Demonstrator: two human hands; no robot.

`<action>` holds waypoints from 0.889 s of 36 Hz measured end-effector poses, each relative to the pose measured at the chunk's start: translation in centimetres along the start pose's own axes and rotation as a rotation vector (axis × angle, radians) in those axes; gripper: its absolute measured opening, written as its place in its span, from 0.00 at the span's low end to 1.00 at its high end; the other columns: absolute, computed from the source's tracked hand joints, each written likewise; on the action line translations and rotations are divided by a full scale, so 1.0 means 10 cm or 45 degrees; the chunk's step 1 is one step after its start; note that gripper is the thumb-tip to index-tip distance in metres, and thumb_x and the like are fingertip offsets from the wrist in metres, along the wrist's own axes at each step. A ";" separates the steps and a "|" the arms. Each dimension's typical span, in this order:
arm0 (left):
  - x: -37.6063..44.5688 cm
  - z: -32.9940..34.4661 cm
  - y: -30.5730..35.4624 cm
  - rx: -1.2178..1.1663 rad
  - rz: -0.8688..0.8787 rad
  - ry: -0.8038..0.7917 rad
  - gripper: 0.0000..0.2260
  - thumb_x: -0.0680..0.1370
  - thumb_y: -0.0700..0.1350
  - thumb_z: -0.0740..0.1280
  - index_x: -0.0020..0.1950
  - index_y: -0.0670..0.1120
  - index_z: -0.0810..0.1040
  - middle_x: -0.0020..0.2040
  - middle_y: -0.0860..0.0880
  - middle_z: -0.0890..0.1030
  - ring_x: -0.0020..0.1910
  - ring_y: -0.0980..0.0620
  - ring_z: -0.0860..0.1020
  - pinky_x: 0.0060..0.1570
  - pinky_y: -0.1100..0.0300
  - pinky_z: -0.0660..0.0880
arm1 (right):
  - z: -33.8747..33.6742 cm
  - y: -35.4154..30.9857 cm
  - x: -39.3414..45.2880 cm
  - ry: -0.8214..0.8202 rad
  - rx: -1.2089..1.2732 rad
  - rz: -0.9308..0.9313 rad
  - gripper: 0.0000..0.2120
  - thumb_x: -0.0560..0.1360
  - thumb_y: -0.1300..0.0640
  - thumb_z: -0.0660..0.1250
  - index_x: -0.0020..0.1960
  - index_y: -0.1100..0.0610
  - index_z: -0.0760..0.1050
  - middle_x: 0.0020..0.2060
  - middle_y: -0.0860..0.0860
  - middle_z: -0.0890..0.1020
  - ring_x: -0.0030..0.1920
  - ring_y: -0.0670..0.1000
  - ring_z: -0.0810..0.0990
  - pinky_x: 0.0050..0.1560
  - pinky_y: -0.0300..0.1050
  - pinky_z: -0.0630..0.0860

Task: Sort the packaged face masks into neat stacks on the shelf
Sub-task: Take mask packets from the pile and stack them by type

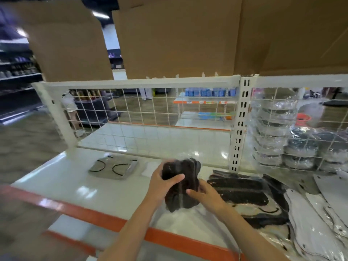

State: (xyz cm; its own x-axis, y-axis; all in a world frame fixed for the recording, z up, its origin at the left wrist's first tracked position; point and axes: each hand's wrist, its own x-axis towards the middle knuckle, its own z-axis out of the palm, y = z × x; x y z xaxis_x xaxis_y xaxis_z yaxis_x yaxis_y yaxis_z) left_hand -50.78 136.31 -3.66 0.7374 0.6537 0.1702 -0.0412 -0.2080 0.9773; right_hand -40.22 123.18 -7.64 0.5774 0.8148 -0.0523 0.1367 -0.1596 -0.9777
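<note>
Both hands, left hand [160, 182] + right hand [206, 194], fingers clamped on bundle of black masks [179, 182] held above white shelf [79, 183] mid-front, loose mask packs [244, 193] piled right, single grey pack [114, 166] back-left, open room between.

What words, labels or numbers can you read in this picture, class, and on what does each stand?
None can be read.
Price tags on the orange strip of the far shelf: too blurred.
Bundle of black packaged masks held in both hands: no print legible.
Grey mask pack on the shelf: no lettering shows.
</note>
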 end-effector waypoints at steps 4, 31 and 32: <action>0.05 -0.02 -0.10 -0.060 -0.187 0.084 0.07 0.72 0.41 0.73 0.48 0.47 0.80 0.47 0.45 0.84 0.50 0.45 0.81 0.54 0.50 0.78 | 0.09 0.07 0.07 0.018 -0.067 0.083 0.18 0.71 0.50 0.72 0.56 0.57 0.76 0.49 0.54 0.82 0.51 0.52 0.81 0.56 0.51 0.77; 0.32 -1.41 -0.98 0.047 -0.222 0.042 0.34 0.66 0.31 0.75 0.68 0.43 0.64 0.65 0.46 0.73 0.66 0.47 0.71 0.64 0.52 0.72 | 0.70 -0.03 0.75 0.358 0.033 0.150 0.14 0.69 0.75 0.65 0.51 0.63 0.72 0.42 0.53 0.77 0.45 0.53 0.76 0.35 0.30 0.70; 0.34 -1.41 -0.99 0.025 -0.229 0.020 0.35 0.66 0.32 0.75 0.68 0.43 0.63 0.64 0.46 0.74 0.66 0.47 0.72 0.62 0.50 0.73 | 0.72 -0.02 0.76 0.371 0.056 0.156 0.14 0.69 0.76 0.64 0.51 0.64 0.71 0.42 0.53 0.76 0.43 0.52 0.76 0.34 0.29 0.70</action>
State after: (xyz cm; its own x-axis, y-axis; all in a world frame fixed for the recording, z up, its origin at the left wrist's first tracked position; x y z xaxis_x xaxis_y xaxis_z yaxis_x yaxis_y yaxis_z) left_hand -57.42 150.84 -10.97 0.7213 0.6926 -0.0051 0.1036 -0.1006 0.9895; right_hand -41.67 133.42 -9.26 0.7944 0.5963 -0.1157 0.0207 -0.2169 -0.9760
